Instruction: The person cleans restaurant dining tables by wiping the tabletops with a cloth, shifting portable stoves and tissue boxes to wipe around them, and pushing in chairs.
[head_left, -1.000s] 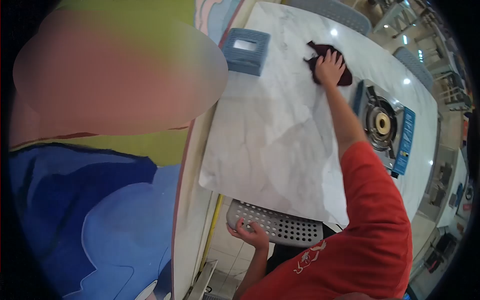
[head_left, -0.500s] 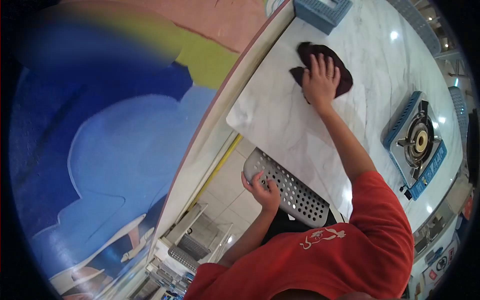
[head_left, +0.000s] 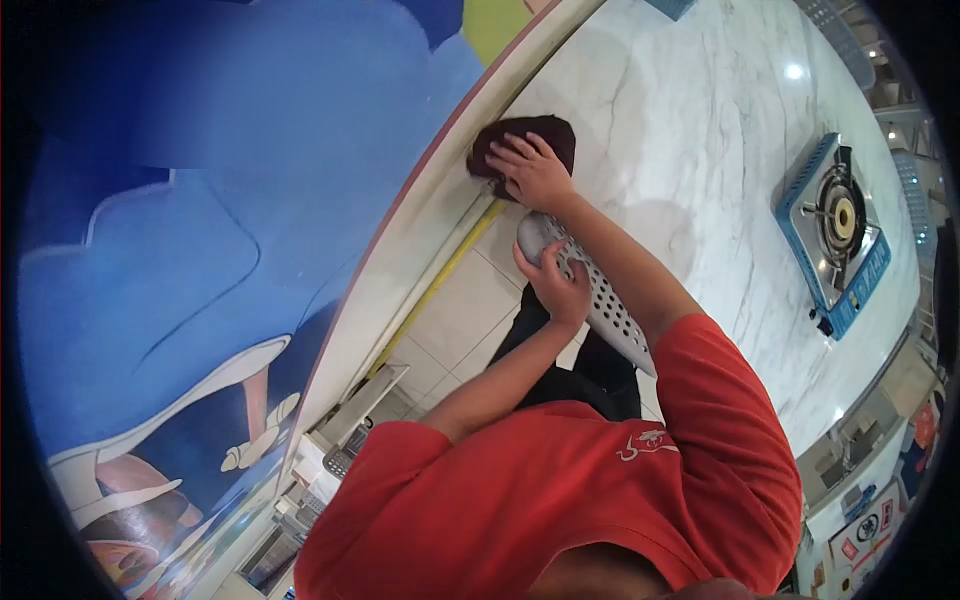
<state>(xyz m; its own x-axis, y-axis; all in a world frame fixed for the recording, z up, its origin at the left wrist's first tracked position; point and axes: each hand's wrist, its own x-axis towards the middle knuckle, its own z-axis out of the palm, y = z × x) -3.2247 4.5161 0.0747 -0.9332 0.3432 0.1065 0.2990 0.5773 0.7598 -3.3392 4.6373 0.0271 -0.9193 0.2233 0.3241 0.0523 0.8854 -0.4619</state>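
A dark maroon cloth lies bunched at the corner of the white marble-patterned table, close to the wall edge. My right hand presses on it with fingers spread. Below, my left hand grips the end of a grey perforated basket, its fingers bent over the rim. The basket is tilted beside the table edge, partly behind my right forearm.
A portable gas stove stands on the table at the right. Part of a blue-grey box shows at the top. Along the left runs a painted wall. Shelves with baskets are at the lower left.
My right hand and the cloth have moved across the table to its corner by the wall. My left hand and the basket have shifted up and right, and the basket is more steeply tilted.
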